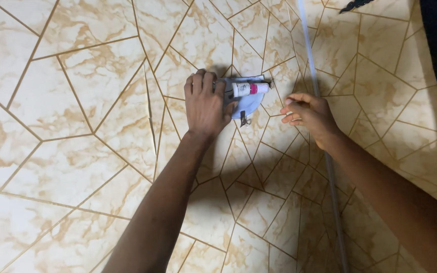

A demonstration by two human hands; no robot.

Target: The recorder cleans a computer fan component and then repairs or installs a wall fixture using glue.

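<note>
- The round pale-blue plastic fitting (249, 101) lies at 12 o'clock on the cream marble-patterned tiled surface with gold lines (77, 101); a small white tube with pink cap (249, 89) rests across it, apparently capped.
- Left hand (206, 103), palm down, presses the fitting's 9 o'clock edge.
- Right hand (307, 114) hovers at 3 o'clock, fingers loosely curled, holding nothing, beside a thin grey rod (324, 151).

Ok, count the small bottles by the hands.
1. A small white bottle with a pink cap lies on its side on the pale blue round piece, between the left hand and right hand. More may be hidden under the left hand.
</note>
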